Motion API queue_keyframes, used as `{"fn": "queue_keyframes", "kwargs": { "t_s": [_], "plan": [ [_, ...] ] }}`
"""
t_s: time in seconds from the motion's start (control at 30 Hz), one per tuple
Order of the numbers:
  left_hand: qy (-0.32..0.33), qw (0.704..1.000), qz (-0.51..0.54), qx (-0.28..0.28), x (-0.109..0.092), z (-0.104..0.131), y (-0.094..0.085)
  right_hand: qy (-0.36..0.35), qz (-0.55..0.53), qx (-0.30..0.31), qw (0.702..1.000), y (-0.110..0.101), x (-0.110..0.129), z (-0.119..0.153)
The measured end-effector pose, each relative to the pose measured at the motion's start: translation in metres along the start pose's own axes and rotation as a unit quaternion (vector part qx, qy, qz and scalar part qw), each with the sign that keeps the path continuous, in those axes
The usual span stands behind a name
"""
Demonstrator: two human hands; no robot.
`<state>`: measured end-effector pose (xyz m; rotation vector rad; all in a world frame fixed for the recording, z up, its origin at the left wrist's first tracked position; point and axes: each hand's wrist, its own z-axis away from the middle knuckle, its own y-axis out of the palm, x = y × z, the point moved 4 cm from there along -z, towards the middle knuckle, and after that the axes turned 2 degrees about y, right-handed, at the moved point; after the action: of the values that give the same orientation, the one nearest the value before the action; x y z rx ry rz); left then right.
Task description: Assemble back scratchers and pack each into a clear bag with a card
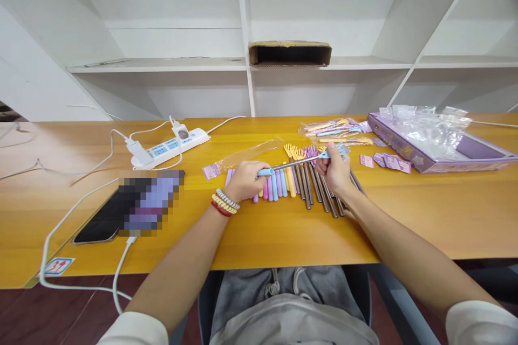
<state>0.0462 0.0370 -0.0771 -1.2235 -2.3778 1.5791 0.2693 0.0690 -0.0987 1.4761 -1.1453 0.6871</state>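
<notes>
Nearest the desk's front edge, toward its left corner, a phone [106,218] is lying flat with a white cable [60,226] looping off the edge; further in, the left hand [243,179], beaded bracelets at its wrist, is closing around the blue grip end of a back scratcher [299,163], fingers curled tight on the handle; the right hand [334,168] is pinching the same scratcher just below its blue claw head, thumb and fingers pressed together on the metal shaft. The scratcher is hanging just above the desk's middle, its long axis running left to right and tilting slightly up toward the right, handle leftward, claw rightward; each hand is nearest to its own end. Beneath the hands a row of scratchers [301,186] is lying side by side, pastel handles left, steel rods right. Beyond, a power strip [172,145] is sitting left, an empty clear sleeve [243,156] centre, bagged scratchers [338,129] and a purple box [424,143] toward the far right corner.
</notes>
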Motion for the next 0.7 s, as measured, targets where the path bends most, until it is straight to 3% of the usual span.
{"fn": "queue_keyframes", "kwargs": {
  "t_s": [0.27, 0.57, 0.7],
  "plan": [
    [0.028, 0.999, 0.008, 0.036, -0.006, 0.001, 0.006, 0.007, 0.047, 0.054, 0.997, 0.002, 0.004, 0.000],
    [0.030, 0.998, 0.056, 0.023, -0.014, 0.001, 0.008, 0.021, 0.084, 0.141, 0.986, 0.008, 0.008, 0.003],
    [0.039, 0.994, 0.075, 0.065, -0.020, 0.000, 0.011, 0.048, 0.054, 0.158, 0.985, 0.009, 0.011, 0.001]
  ]
}}
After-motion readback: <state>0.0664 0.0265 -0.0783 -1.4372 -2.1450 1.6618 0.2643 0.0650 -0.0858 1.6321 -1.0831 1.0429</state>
